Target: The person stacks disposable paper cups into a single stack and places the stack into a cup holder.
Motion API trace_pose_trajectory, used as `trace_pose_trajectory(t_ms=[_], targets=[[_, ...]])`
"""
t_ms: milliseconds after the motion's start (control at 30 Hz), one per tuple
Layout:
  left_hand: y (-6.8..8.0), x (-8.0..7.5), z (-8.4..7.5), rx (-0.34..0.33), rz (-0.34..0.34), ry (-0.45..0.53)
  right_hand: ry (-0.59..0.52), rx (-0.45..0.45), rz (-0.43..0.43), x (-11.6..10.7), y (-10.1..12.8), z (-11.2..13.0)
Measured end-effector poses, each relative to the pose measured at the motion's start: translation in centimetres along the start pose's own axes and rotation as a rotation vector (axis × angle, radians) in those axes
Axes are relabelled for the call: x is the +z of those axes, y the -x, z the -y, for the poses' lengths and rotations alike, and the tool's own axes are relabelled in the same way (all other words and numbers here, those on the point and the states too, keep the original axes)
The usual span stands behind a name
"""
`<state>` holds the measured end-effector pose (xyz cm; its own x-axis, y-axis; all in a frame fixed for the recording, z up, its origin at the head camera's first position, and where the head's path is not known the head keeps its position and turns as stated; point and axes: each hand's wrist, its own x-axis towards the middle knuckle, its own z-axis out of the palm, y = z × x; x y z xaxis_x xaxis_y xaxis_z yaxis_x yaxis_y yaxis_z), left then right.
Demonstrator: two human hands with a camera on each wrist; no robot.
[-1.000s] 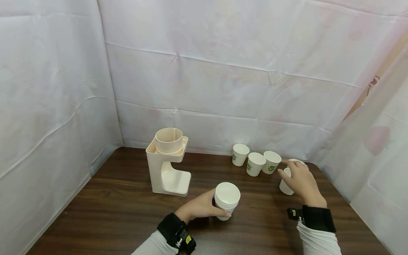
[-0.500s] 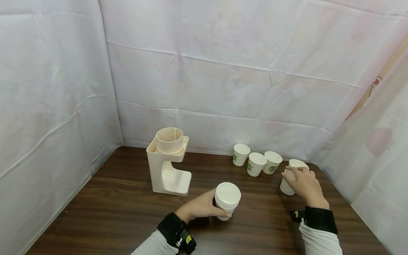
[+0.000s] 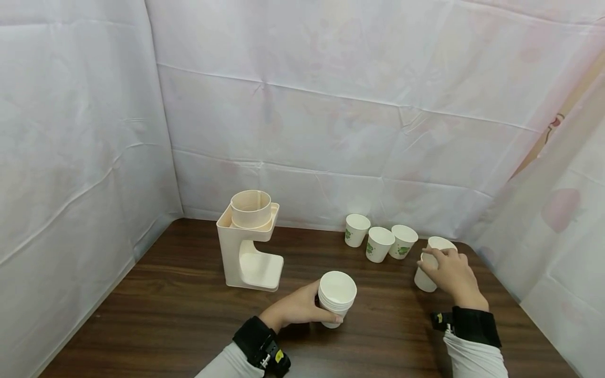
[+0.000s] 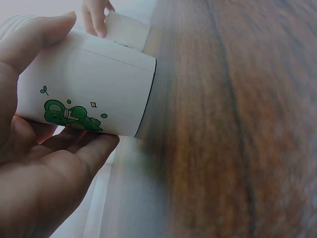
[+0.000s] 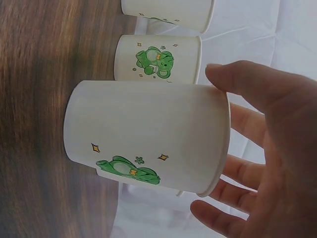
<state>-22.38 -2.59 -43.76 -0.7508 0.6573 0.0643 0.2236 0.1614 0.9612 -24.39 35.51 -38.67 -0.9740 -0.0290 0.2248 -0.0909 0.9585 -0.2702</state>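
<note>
A cream plastic cup dispenser stand (image 3: 249,241) with a round collar on top stood upright on the dark brown wooden surface (image 3: 165,310), towards its back left. Three white paper cups with green prints (image 3: 379,242) stood upright in a close row near the back edge, just beside one another and well apart from the stand. White creased sheeting (image 3: 331,105) hung behind and on both sides of the surface, with a faint pink print showing on the right-hand sheet.

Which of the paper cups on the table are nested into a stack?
The stack gripped by the left hand, near the front; several rims show. The three back cups and the right hand's cup are singles.
</note>
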Motion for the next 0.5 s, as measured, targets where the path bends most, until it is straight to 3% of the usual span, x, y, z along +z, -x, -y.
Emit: trace_pose_trajectory(t_ms=[500], targets=[[0.03,0.04,0.07,-0.002,-0.001,0.014,-0.010,-0.050,0.035,-0.38,-0.36,0.08]])
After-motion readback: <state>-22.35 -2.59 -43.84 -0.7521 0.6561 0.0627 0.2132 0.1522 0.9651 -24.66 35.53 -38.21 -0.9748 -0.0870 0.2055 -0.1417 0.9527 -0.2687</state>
